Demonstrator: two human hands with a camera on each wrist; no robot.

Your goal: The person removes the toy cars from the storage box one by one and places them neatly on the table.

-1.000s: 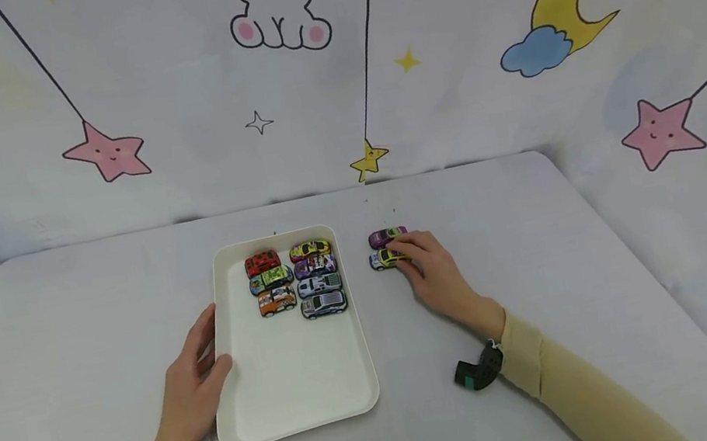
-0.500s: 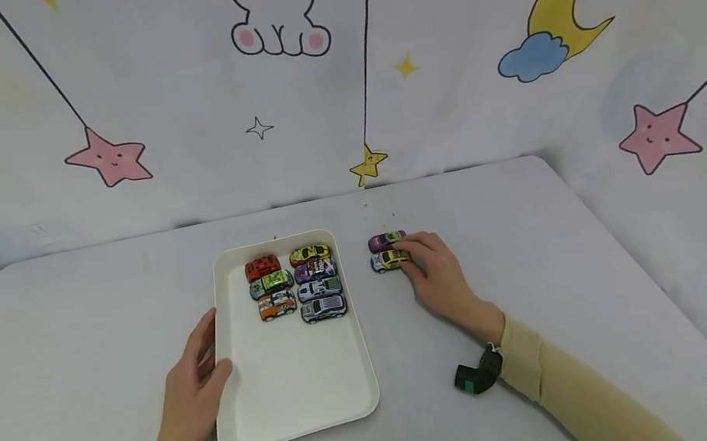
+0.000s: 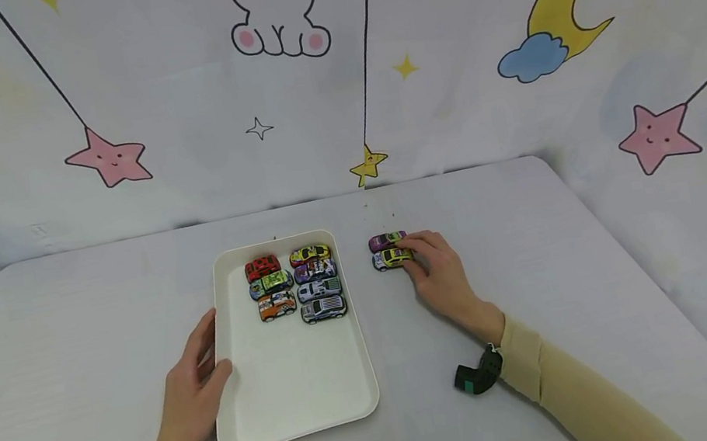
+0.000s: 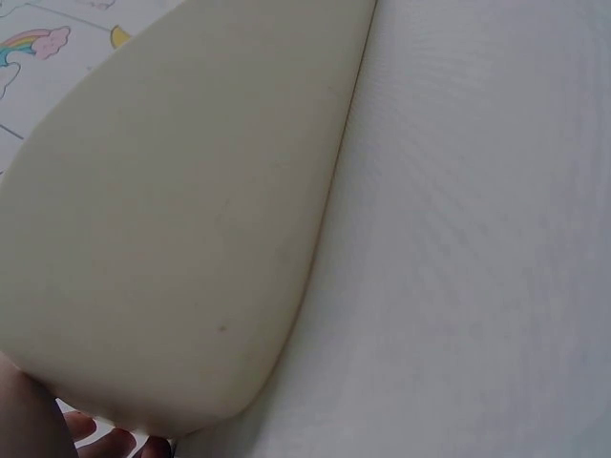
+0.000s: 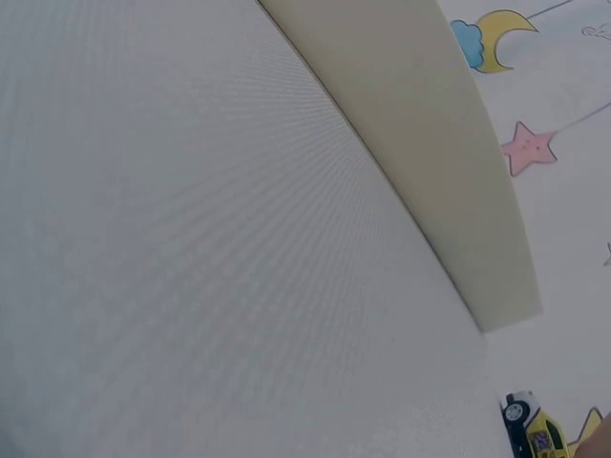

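Observation:
A white tray (image 3: 298, 388) lies in the middle of the table, with several toy cars (image 3: 297, 284) in two rows at its far end. My left hand (image 3: 213, 351) holds the tray's left rim, thumb over the edge. Right of the tray a purple car (image 3: 385, 240) and a yellow car (image 3: 389, 259) stand side by side. My right hand (image 3: 405, 251) pinches the yellow car at its right end. The left wrist view shows the tray's outer wall (image 4: 191, 219) with fingertips (image 4: 105, 444) beneath it. In the right wrist view the yellow car (image 5: 535, 434) sits at the bottom right corner.
The table (image 3: 545, 258) has a rounded far right corner and meets a cartoon-printed backdrop (image 3: 304, 103) at its far edge. Black wrist-worn cameras (image 3: 476, 374) show near both sleeves. The tray's near half holds no cars.
The right hand stays on the yellow car, which has shifted a touch to the right. The left hand has not moved on the tray rim.

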